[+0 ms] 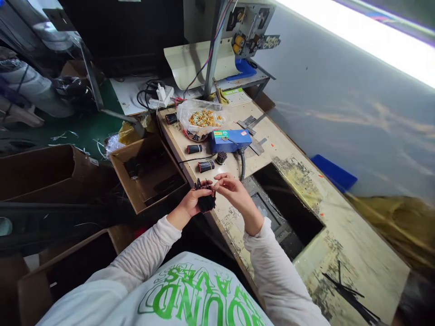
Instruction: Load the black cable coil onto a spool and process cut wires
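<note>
At the front edge of the worn wooden workbench point(231, 222), what are the hands on?

The left hand point(192, 203) is closed firmly around a bundle of black wires point(206, 203), with short ends poking out above the grip and the rest sitting just below it.

And the right hand point(238, 194)?

Close beside the left, reaching toward the top of the bundle with its fingertips point(217, 180) drawn together. Whether a wire sits between them, I can't tell.

Taking twelve o'clock as straight ahead from the hands, what's around them?

Near twelve lie two short wire bundles with red ends point(206, 166), and a third sits further off toward eleven. Around one o'clock, a stubby dark bundle point(221, 157) stands in front of a blue control box point(229, 140), and a black corrugated hose point(242, 165) curves down from that box. Behind them is a clear plastic bag point(202, 118) of yellow-orange bits.

Anything off to the sides?

At about ten o'clock, just past the bench edge, there's an open cardboard box point(146, 181) with dark wires inside. At four o'clock, a rectangular opening point(288, 203) is cut into the bench.
</note>
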